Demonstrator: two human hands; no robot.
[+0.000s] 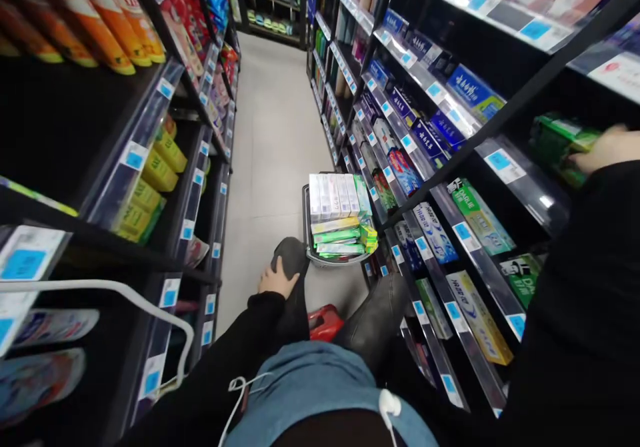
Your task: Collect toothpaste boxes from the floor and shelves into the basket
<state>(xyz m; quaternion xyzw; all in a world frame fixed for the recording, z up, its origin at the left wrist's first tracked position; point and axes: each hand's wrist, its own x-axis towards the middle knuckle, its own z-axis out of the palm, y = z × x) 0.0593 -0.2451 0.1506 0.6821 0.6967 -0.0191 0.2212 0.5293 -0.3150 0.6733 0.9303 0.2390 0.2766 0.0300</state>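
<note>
My right hand (607, 148) reaches into a shelf at the far right, its fingers closed on a green toothpaste box (560, 141), somewhat smeared by motion. On my left knee lies my left hand (278, 278), fingers spread over the dark trouser leg and holding nothing. A shopping basket (334, 260) stands on the floor beyond my knees, close to the right shelves. Inside it, white boxes (333, 195) stand in a row at the back, with green and yellow boxes (340, 235) stacked in front.
Tall shelves of toothpaste, with Darlie boxes (480, 213) and white-and-blue boxes (434, 232), line the right side. Left shelves hold orange bottles (105, 13) and yellow packs (160, 167). A white cable (135, 307) crosses the lower left. Between my legs is a red object (325, 322).
</note>
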